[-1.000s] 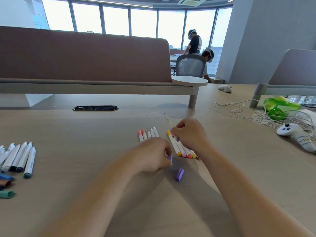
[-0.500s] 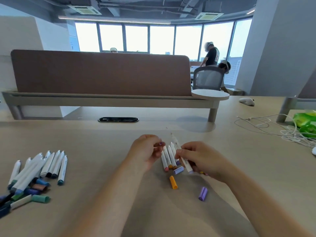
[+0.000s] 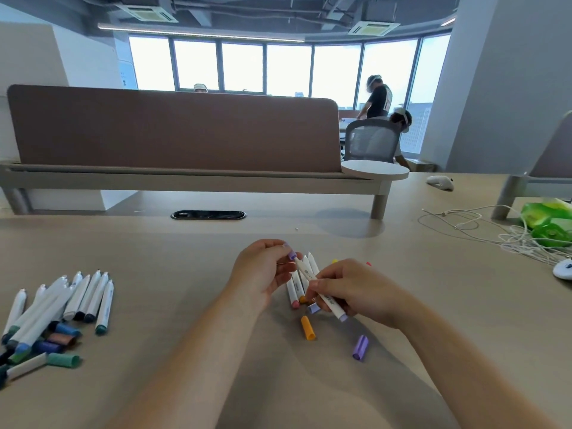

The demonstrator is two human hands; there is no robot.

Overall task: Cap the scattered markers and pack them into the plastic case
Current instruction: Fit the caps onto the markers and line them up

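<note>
My right hand [image 3: 349, 291] grips a white marker [image 3: 309, 275] by its lower barrel, tip pointing up and left. My left hand [image 3: 263, 267] pinches a small purple cap [image 3: 292, 255] right at that tip. Under both hands lies a short row of white markers [image 3: 297, 289] with pink and orange ends. An orange cap [image 3: 308, 328] and a purple cap [image 3: 360, 348] lie loose on the desk in front of them. A second pile of white markers with dark blue and green ends [image 3: 55, 308] sits at the far left, with loose caps [image 3: 62, 339] beside it. No plastic case is in view.
A brown divider panel [image 3: 173, 128] and a shelf run across the back of the desk. White cables [image 3: 495, 233], a green object [image 3: 548, 215] and a white controller [image 3: 563, 269] lie at the right. People stand and sit by the far windows.
My right hand has lifted one marker off the row and my left hand has brought a purple cap to its tip. The camera has tilted up and back.
</note>
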